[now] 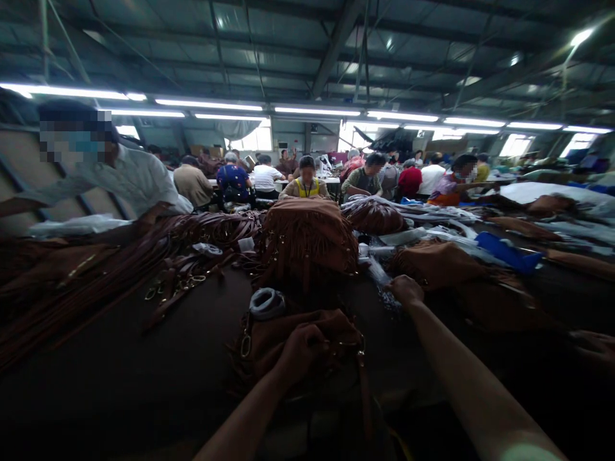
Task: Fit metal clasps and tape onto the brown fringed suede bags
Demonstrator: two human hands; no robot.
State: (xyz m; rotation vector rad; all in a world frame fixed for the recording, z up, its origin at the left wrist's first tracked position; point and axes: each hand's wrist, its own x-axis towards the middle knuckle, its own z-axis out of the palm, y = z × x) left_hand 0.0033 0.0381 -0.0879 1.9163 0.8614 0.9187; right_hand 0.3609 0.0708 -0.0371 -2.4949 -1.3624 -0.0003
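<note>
A brown fringed bag (331, 320) with gold-coloured clips lies in front of me. My left hand (302, 346) rests over it, fingers closed on the upper edge of its opening. On top of the bag's far left corner sits a coiled white-grey strip (267, 303). Farther right, my right hand (407, 291) reaches forward with curled fingers at a loose bunch of clear plastic pieces (384, 282). Its fingertips are dim, so what they pinch does not show clearly. A short brown strap (364, 390) hangs from the bag's right clip.
Stacked fringed brown bags (307, 224) stand straight ahead. Long brown straps (96, 294) and clipped straps (175, 288) lie left; more bags (437, 264) and a blue item (509, 252) lie right. A co-worker (120, 173) leans in at left; another person's hand (596, 346) shows at right.
</note>
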